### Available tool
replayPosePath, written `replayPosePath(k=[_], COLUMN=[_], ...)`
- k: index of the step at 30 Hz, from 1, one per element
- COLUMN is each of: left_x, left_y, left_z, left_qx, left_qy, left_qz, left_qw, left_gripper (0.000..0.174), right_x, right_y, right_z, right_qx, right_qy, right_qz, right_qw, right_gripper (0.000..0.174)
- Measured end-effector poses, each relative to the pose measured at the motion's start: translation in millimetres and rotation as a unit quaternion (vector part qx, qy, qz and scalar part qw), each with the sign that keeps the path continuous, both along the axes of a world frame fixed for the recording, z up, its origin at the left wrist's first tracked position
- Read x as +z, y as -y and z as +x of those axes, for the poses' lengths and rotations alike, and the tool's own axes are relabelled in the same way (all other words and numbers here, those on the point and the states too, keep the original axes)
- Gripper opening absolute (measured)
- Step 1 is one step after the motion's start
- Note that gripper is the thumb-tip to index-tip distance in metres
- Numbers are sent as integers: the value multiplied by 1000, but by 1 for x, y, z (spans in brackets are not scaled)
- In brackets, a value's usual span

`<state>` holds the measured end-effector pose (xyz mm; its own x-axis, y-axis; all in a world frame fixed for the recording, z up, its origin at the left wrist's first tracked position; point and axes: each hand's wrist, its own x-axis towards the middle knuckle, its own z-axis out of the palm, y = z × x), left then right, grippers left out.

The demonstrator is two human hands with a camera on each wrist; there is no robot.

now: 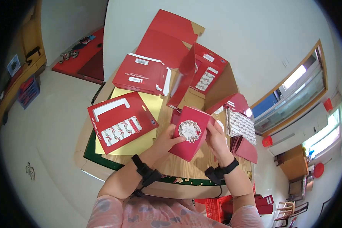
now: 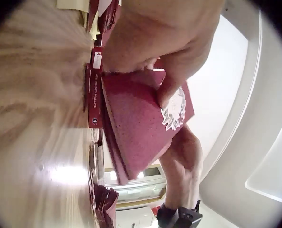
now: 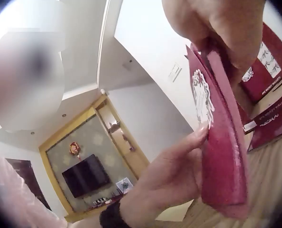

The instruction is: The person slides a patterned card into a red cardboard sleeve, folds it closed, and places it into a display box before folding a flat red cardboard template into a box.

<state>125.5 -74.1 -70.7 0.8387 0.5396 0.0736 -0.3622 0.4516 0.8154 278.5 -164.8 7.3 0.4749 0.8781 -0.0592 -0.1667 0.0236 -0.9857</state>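
Both hands hold a small stack of red money wallets [image 1: 193, 117] above the table, a white wreath printed on the front one. My left hand [image 1: 165, 140] grips its left side, thumb lying on the front by the wreath. At the opposite edge my right hand [image 1: 217, 140] pinches the stack from the upper right. Layered edges of the wallets [image 3: 221, 156] show in the right wrist view. Just beyond the hands stands an open red box [image 1: 182, 81] with its flaps up. Left of them lies a flat red money wallet package [image 1: 144, 133] on yellow sheets [image 1: 154, 104].
Flat red packages [image 1: 121, 78] are stacked at the back left, before a large red folded card [image 1: 163, 41] by the wall. White patterned wallets [image 1: 242, 125] and fanned red wallets [image 1: 245, 149] lie at the right. Below the table's front edge is a red crate [image 1: 213, 209].
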Motion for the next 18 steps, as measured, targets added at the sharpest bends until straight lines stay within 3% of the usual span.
replayPosePath(k=[3,5,6,7,11,17,18], left_x=[3,11,12,8,5,7,10], left_y=[-12,-27,-33,-39,-48,-45,-43], left_z=[-3,-13,-18,-20,-23,-21,-22], left_qx=[119,105,99,111,140,131,125], left_qy=[-14,50,83,87,109,130,135], left_qz=[-40,-88,-111,-143,-188,-184,-185], left_qw=[992,989,985,980,966,965,965], left_gripper=[35,33,32,32,29,30,31], right_x=[3,-31,-34,-28,-89,-60,-47], right_y=[-33,-46,-51,-49,-49,-19,-12], right_z=[-4,31,34,23,41,35,27], right_qx=[-2,78,117,101,174,237,237], right_qy=[-99,165,295,440,672,655,640], right_qz=[28,-56,-95,-210,-78,-105,-155], right_qw=[995,982,944,867,716,710,715], right_gripper=[29,34,36,43,47,39,37])
